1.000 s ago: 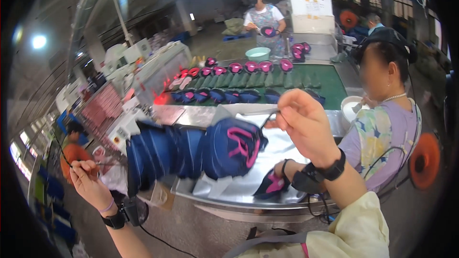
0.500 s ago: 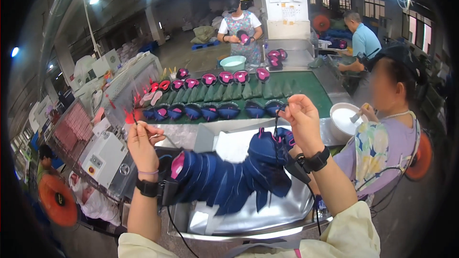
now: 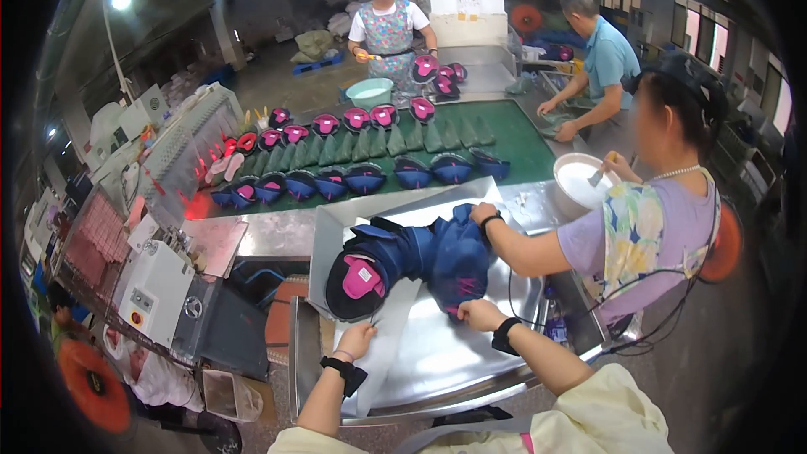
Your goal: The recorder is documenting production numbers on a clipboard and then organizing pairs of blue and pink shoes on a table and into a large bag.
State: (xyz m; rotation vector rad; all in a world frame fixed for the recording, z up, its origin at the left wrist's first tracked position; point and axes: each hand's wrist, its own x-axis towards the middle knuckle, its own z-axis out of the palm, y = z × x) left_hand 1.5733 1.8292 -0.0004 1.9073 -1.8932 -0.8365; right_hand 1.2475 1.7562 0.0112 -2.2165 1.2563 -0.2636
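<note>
A bunch of navy shoe uppers [image 3: 412,254] lies across the metal tray in front of me. Its left end shows a black and pink sole side [image 3: 363,277]. My left hand [image 3: 357,341] is closed just below that end, fingertips pinched at a thin dark bit too small to name. At the near right end, my right hand [image 3: 482,317] pinches the pink-trimmed edge of a navy shoe upper [image 3: 459,282]. A co-worker's hand [image 3: 482,213] touches the bunch's far right side.
The metal tray [image 3: 437,370] has a raised grey rim. Beyond it a green conveyor belt [image 3: 525,130] carries rows of uppers. A co-worker in purple sits right, by a white bucket [image 3: 580,181]. A white machine [image 3: 155,290] and orange fan [image 3: 92,382] stand left.
Both my hands came down from raised positions, where they held dark cords, to the tray's near side. The bunch now lies in the tray. The seated co-worker's arm has reached in.
</note>
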